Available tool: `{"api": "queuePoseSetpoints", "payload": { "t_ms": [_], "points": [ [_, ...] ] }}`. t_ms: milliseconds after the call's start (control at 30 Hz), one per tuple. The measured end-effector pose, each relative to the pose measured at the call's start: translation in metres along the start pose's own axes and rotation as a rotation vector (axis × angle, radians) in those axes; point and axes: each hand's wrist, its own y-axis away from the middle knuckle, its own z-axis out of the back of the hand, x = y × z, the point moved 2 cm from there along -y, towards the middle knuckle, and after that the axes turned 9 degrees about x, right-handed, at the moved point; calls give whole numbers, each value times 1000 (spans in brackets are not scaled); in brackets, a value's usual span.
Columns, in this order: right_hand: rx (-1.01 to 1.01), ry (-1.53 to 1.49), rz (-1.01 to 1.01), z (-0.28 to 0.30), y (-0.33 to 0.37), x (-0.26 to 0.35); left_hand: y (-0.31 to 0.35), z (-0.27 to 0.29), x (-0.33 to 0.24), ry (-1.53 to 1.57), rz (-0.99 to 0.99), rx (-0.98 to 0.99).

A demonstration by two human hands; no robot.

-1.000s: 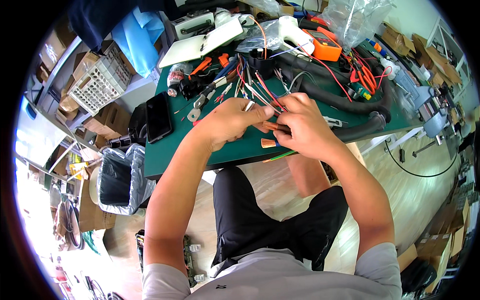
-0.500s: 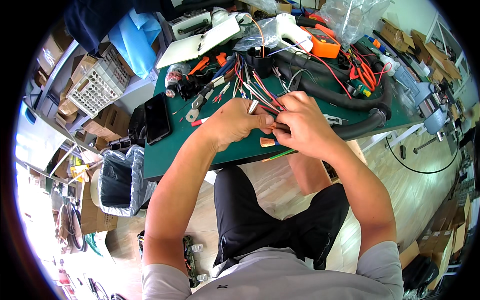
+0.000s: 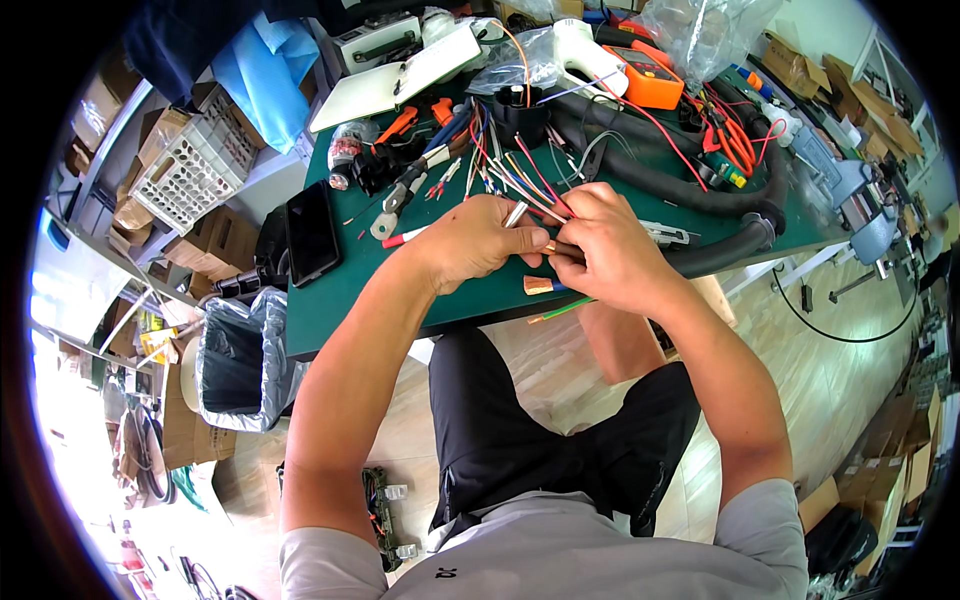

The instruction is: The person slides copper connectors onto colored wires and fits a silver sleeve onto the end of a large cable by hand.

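My left hand (image 3: 485,242) is closed round a short silver metal tube, perhaps a cable lug (image 3: 515,213), whose end pokes out above the thumb. Close against it, my right hand (image 3: 612,243) pinches a cable with a bare copper end (image 3: 552,247); its fingers hide most of that cable. Under the right hand lie a blue cable with a frayed copper end (image 3: 538,285) and a green wire (image 3: 562,310) reaching past the table edge. Beyond both hands, several thin coloured wires (image 3: 525,180) fan out. A large ring lug (image 3: 383,226) on a cable lies left of them.
A thick black cable (image 3: 690,207) curves across the right of the green table (image 3: 350,305). Further back are an orange multimeter (image 3: 652,80), a white heat gun (image 3: 585,55) and an open notebook (image 3: 400,85). A phone (image 3: 313,235) lies at the left edge, above a lined bin (image 3: 245,365).
Both hands stay together in nearly the same place, with slight finger movement at the copper end. The view has shifted a little.
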Motion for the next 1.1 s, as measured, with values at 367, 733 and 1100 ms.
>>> {"api": "queuePoseSetpoints", "payload": {
  "t_ms": [367, 733, 1100],
  "points": [
    [22, 39, 1, -2, -1, -1, 0, 2, -4, -183, -18, -14],
    [40, -43, -57, -5, -1, -1, 12, 3, -18, -104, 108, -45],
    [16, -69, -84, -8, -2, 1, 11, 13, -7, -122, 112, -54]
  ]
}}
